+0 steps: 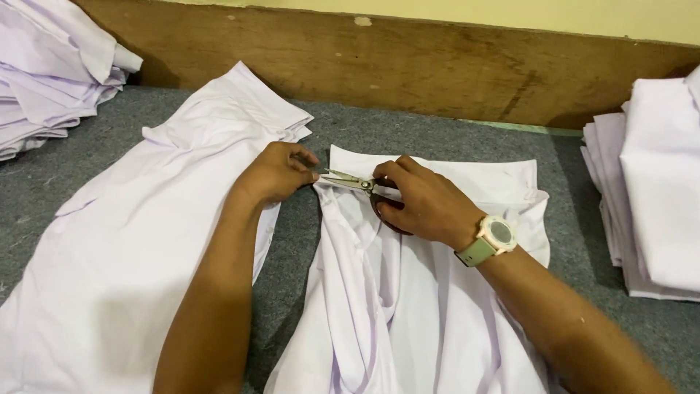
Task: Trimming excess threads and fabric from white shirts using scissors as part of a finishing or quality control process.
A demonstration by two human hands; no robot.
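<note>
I am working at the corner of the pale lilac cotton shirt lying in front of me, its collar end at about twelve o'clock from my wrists. My left hand is pinching the fabric's corner between thumb and fingertips, holding it taut. My right hand is closed around the dark handles of the small steel scissors, whose blades are pointing to nine o'clock, nearly shut, tips touching the pinched corner. I judge I am trimming a stray thread or edge here; whether the cut is made I cannot tell.

On that wrist I am wearing a pale green strap watch. At nine o'clock another pale lilac shirt is lying flat. At ten o'clock a folded pile of lilac garments is sitting, and at three o'clock a second stacked pile; which is finished I cannot tell. All is resting on grey felt table covering, with a brown wooden board at twelve o'clock.
</note>
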